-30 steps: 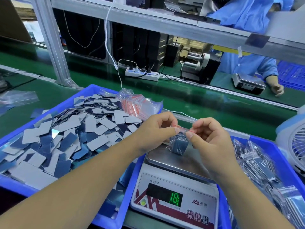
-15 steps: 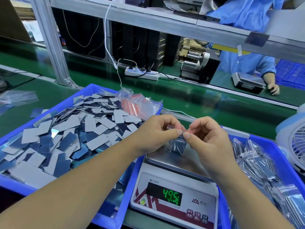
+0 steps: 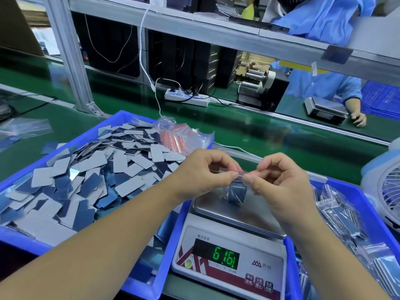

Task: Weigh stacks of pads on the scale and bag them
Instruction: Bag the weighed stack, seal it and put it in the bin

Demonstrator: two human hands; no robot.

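Note:
A small clear zip bag (image 3: 236,192) holding a stack of blue-grey pads rests on the steel pan of the scale (image 3: 229,213), whose green display reads 61.61. My left hand (image 3: 203,174) and my right hand (image 3: 279,180) both pinch the bag's red zip strip at its top, fingertips nearly meeting above the pan. Loose grey and blue pads (image 3: 86,178) fill the blue tray (image 3: 121,118) on the left. A clear packet of empty red-striped zip bags (image 3: 181,135) lies at that tray's far right corner.
A second blue tray (image 3: 359,191) on the right holds several filled bags (image 3: 346,224). A white fan (image 3: 387,187) stands at the right edge. Beyond the green belt are a power strip (image 3: 186,98), a tape dispenser (image 3: 262,87) and another person at a scale (image 3: 324,109).
Both hands stayed on the zip strip, pinching along it. The bag settled lower on the pan. The scale reading rose from 1.81 through 49.51 to 61.61.

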